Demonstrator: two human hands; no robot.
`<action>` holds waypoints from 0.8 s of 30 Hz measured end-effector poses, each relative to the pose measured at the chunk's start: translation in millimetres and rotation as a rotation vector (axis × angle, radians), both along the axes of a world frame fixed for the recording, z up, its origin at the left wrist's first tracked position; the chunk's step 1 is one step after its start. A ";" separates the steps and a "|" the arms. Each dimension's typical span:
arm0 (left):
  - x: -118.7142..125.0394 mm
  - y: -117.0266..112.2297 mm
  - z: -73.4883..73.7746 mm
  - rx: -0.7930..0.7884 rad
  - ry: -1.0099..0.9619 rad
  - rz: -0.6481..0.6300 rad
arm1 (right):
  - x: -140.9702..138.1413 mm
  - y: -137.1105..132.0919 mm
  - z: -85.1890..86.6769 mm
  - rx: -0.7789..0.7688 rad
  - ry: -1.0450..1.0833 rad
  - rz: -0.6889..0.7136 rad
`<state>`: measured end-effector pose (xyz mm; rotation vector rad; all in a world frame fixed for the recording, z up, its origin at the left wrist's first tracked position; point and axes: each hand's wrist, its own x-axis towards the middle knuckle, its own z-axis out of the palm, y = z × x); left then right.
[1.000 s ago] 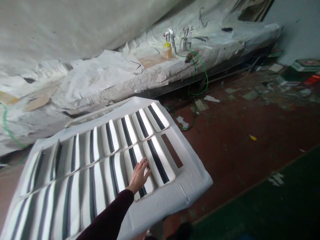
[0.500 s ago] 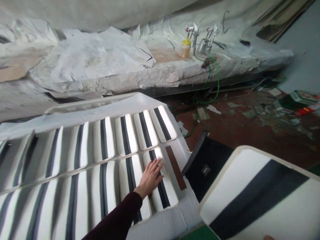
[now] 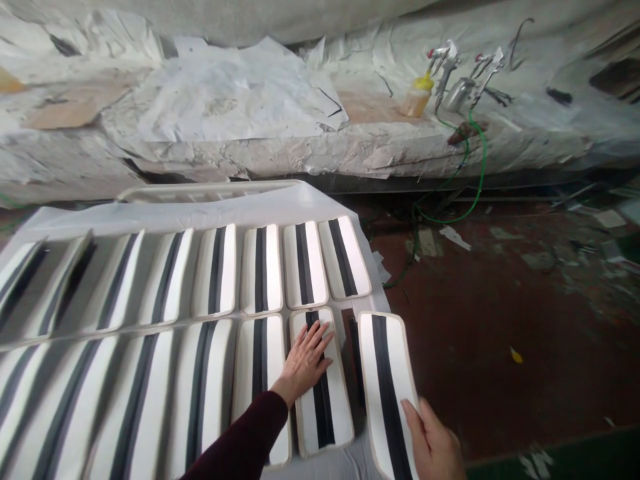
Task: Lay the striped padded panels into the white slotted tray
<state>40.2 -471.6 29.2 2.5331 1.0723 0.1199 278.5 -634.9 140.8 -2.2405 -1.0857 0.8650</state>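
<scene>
Two rows of white panels with a black centre stripe lie side by side on a white-covered board (image 3: 300, 203). My left hand (image 3: 304, 360) lies flat, fingers spread, on the striped panel (image 3: 327, 407) near the right end of the near row. My right hand (image 3: 434, 443) grips the near end of another striped panel (image 3: 385, 373), which sits just right of that one at the board's right edge, beside a narrow dark gap.
A long bench covered in crumpled white paper (image 3: 235, 107) runs along the back. On it stand two spray guns (image 3: 467, 73) and a yellow-capped bottle (image 3: 417, 97), with a green hose (image 3: 467, 173) looping down. The dark red floor (image 3: 500, 320) on the right is littered with scraps.
The striped panel in my right hand has come from close to the camera down onto the board's right edge. My left hand slid onto the neighbouring panel. The view swung left.
</scene>
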 end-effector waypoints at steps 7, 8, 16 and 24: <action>0.8 -0.7 -1.0 0.092 0.053 -0.005 | 25.7 52.1 -55.2 0.010 0.269 0.001; 2.1 -0.4 -0.9 0.095 0.057 -0.001 | 28.2 56.7 -63.6 -0.008 0.305 0.005; 24.0 7.5 -7.9 0.106 0.053 0.031 | 51.6 80.3 -94.8 -0.117 0.659 0.010; 40.0 17.7 -16.0 0.119 0.062 0.002 | 64.3 85.8 -121.8 -0.179 0.778 0.011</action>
